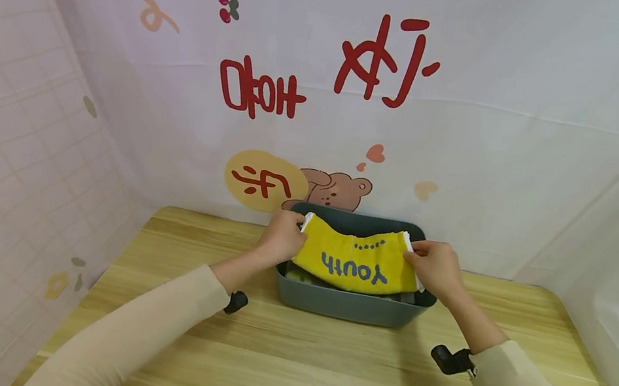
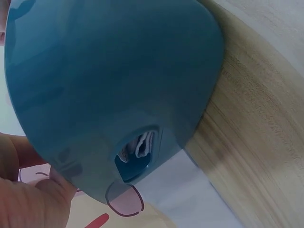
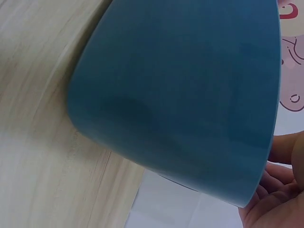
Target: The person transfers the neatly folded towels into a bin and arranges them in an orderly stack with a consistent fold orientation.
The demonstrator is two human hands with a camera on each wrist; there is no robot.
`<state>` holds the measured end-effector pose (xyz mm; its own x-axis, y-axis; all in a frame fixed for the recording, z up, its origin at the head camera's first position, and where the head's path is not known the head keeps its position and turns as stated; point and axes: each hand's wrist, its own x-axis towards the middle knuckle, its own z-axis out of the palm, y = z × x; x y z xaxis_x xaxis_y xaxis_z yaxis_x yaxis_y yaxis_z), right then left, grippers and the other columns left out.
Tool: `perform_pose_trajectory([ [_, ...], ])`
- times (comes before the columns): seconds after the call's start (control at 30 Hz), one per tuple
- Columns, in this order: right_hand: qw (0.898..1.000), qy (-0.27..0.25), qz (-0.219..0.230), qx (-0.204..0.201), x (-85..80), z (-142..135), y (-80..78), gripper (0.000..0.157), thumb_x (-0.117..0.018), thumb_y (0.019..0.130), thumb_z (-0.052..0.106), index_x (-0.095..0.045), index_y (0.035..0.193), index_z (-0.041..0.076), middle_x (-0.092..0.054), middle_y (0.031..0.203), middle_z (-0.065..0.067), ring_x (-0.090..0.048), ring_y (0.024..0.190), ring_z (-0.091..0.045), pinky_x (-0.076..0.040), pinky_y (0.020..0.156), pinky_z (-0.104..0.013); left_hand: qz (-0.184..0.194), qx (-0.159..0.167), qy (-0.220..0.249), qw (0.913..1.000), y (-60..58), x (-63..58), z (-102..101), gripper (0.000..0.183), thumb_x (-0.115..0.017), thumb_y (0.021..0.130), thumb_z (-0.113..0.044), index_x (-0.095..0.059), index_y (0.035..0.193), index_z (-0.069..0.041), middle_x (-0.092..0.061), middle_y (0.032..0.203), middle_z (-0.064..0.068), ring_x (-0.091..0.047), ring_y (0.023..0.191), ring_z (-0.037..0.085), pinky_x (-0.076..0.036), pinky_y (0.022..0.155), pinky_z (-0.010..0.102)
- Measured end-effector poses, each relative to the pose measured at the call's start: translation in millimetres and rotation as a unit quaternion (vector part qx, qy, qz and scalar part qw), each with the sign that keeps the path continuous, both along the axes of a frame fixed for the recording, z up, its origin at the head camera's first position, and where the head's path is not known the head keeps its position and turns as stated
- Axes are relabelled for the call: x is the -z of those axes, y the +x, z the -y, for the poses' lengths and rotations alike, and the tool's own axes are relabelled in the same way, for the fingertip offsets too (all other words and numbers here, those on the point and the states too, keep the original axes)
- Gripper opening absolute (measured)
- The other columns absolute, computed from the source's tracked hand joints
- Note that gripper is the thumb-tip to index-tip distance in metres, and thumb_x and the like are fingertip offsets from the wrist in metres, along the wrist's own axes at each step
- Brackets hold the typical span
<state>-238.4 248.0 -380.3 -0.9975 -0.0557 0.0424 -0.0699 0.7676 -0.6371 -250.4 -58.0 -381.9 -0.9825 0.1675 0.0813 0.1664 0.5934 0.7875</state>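
Note:
Stretched between both hands over the dark green plastic bin (image 1: 353, 308) is a yellow towel (image 1: 356, 262) with white edges and the blue word "Youth", upside down in the head view. My left hand (image 1: 282, 238) pinches its left edge at the bin's left end. The right hand (image 1: 437, 267) pinches the opposite edge, thumb and fingers together, and the towel sags in the middle. Below it, green patterned fabric (image 1: 302, 276) shows inside the bin. The bin's outer wall (image 2: 114, 71) hides the towel in both wrist views.
The bin stands toward the back of the wood-grain table (image 1: 286, 361). Behind it hangs a white printed cloth (image 1: 494, 192) with a bear and red characters. Greyish-white fabric (image 2: 142, 144) shows through the bin's handle hole. Black wrist mounts (image 1: 449, 360) protrude near the sleeves.

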Motion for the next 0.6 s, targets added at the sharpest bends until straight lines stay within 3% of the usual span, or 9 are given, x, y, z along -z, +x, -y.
perform_pose_trajectory([
  [0.13,1.000,0.005,0.000,-0.007,-1.3,0.2,0.6,0.039,-0.057,0.094,0.016,-0.056,0.124,-0.009,-0.060,0.116,-0.026,-0.062,0.098,-0.035,-0.053,0.077,-0.042,-0.006,-0.002,-0.010,0.9999,1.6,0.6,-1.0,0.038,-0.055,0.089,0.002,-0.055,0.127,0.005,-0.052,0.051,0.007,-0.042,0.036,0.013,-0.037,0.038,0.020],
  [0.33,1.000,0.005,-0.008,-0.013,-1.8,-1.0,2.3,0.039,-0.057,0.095,0.015,-0.055,0.125,-0.009,-0.059,0.118,-0.027,-0.061,0.100,-0.036,-0.053,0.079,-0.043,-0.018,-0.014,-0.008,0.9997,2.8,1.4,-2.4,0.037,-0.056,0.090,0.002,-0.056,0.127,0.004,-0.065,0.075,0.011,-0.048,0.042,0.014,-0.038,0.041,0.020],
  [0.6,1.000,0.010,-0.015,-0.009,0.5,-1.3,2.0,0.039,-0.057,0.094,0.016,-0.055,0.125,-0.008,-0.061,0.116,-0.026,-0.062,0.098,-0.036,-0.054,0.076,-0.042,-0.037,-0.013,-0.012,0.9991,3.7,2.1,-4.5,0.033,-0.055,0.090,0.003,-0.059,0.123,0.005,-0.061,0.065,0.009,-0.043,0.039,0.014,-0.035,0.039,0.020],
])
